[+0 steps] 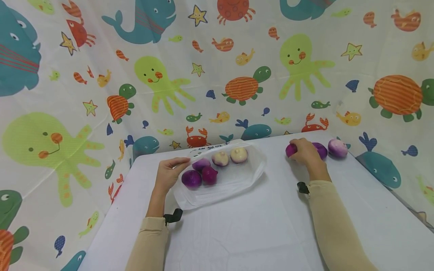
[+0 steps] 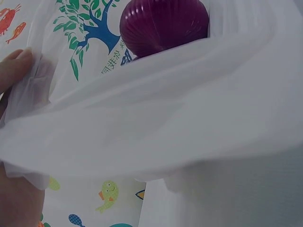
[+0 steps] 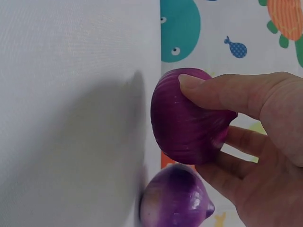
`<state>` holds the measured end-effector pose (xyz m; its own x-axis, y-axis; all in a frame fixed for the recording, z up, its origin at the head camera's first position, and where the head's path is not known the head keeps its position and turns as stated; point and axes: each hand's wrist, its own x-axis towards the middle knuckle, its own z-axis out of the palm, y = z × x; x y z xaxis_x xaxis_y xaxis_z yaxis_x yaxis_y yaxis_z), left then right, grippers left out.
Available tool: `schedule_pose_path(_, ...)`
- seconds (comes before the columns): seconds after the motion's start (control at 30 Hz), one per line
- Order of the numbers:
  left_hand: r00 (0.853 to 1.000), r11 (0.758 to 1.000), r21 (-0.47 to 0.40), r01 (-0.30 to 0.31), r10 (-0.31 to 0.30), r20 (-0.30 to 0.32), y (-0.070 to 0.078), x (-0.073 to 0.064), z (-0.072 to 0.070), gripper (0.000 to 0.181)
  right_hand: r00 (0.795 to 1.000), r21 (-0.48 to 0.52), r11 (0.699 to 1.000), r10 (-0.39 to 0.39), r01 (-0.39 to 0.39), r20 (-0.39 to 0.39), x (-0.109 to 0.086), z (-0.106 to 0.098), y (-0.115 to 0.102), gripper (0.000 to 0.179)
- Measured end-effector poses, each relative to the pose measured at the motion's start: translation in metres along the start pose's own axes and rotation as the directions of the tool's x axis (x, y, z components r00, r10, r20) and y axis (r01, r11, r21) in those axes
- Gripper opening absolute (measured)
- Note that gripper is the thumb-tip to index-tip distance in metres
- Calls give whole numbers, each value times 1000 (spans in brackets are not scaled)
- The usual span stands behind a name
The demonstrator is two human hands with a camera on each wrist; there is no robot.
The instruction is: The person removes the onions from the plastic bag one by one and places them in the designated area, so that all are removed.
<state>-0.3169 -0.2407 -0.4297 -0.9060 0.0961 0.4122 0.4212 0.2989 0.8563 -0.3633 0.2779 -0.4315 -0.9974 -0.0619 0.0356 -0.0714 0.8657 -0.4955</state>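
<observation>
My left hand [image 1: 167, 174] pinches the left edge of a white plastic bag [image 1: 234, 183] that lies open on the table. Inside it sit several onions: a dark purple onion [image 1: 191, 179], a reddish one, a lilac one and two pale-bottomed ones. The left wrist view shows the bag's rim up close and a purple onion [image 2: 163, 26] behind it. On the right, my right hand [image 1: 306, 153] holds a red onion [image 3: 189, 118], thumb on one side and fingers on the other. Close by it stand a purple onion [image 1: 320, 150] and a paler onion [image 1: 337, 148].
A white cloth covers the table [image 1: 237, 237]. Behind it hangs a curtain [image 1: 210, 49] printed with sea animals, which also runs along both sides. The two loose onions stand near the table's far right corner.
</observation>
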Motion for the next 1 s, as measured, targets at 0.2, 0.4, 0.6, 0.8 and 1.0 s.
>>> schedule_pose_path(0.2, 1000, 1000, -11, -18, 18, 0, -2, 1, 0, 21, 1000, -6, 1000, 5, -5, 1, 0, 2, 1, 65)
schedule_pose_path(0.4, 1000, 1000, -13, -22, 22, -6, -4, 2, 0, 20, 998, -4, 999, 50, -50, 23, 0, 3, 1, 64)
schedule_pose_path(0.6, 1000, 1000, -6, -28, 28, -6, -5, 2, 1, 19, 998, -14, 998, 61, -61, 22, 0, 4, 2, 64)
schedule_pose_path(0.8, 999, 999, -11, -32, 32, -5, -4, 2, 0, 19, 999, -79, 996, 30, -32, -28, 3, 5, 6, 60)
schedule_pose_path(1.0, 999, 999, -1, -40, 40, -3, -6, 2, 0, 19, 997, -143, 990, 3, -13, -73, 6, 6, 10, 58)
